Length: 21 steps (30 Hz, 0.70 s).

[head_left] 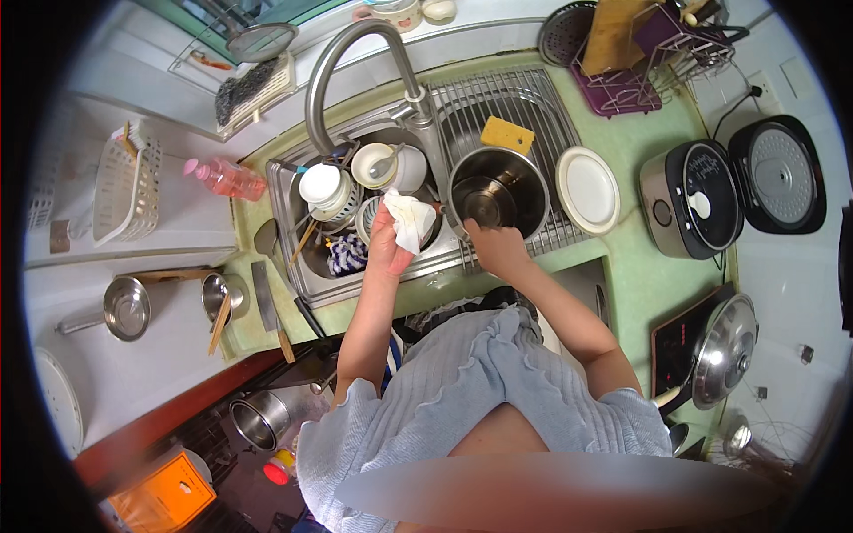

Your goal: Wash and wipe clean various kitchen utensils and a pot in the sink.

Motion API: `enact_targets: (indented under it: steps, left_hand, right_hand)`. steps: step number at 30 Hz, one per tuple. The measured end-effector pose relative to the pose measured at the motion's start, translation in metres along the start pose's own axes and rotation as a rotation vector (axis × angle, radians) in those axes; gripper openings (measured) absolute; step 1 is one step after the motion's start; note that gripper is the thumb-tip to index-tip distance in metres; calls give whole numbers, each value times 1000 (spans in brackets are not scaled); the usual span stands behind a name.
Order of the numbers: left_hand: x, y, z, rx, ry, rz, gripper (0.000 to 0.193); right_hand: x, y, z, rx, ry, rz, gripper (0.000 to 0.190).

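My left hand (388, 248) holds a crumpled white tissue or cloth (410, 220) above the front of the left sink basin (303, 270). My right hand (496, 248) grips the near rim of a deep stainless steel pot (530, 193), which rests on the metal roll-up drying rack (556, 110) over the right basin. Its fingertips are partly hidden at the rim. Bowls (320, 183), a bowl with a spoon (373, 163) and a blue-and-white cloth (346, 256) fill the left basin. Behind the pot lies a yellow sponge (508, 135), and right of it a white oval plate (588, 190).
A curved faucet (320, 86) arches over the left basin. Left on the counter are a pink bottle (230, 180), a spatula (266, 238) and a cleaver (265, 300). At the right stand an opened rice cooker (666, 206) and a lidded pan (726, 353) on an induction cooktop (676, 340).
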State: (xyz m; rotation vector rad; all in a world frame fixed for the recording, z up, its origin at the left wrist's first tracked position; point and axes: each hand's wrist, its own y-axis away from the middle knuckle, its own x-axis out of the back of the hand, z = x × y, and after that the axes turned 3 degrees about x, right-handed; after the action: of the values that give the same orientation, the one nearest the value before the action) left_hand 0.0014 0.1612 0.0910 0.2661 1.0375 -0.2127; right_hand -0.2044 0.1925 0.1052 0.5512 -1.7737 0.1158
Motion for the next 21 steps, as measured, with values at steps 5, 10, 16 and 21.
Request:
enact_targets:
  steps: [5, 10, 16, 21]
  left_hand:
    - [-22, 9, -18, 73, -436, 115, 23]
    - [-38, 14, -43, 241, -533, 141, 24]
    - [-25, -21, -38, -36, -1265, 31, 37]
    - [8, -70, -81, -346, -1497, 141, 51]
  right_hand:
    - [28, 23, -14, 126, -461, 577, 52]
    - [34, 35, -27, 109, -616, 598, 31]
    - [18, 24, 34, -65, -507, 605, 21]
    - [-18, -27, 74, -266, -183, 327, 19]
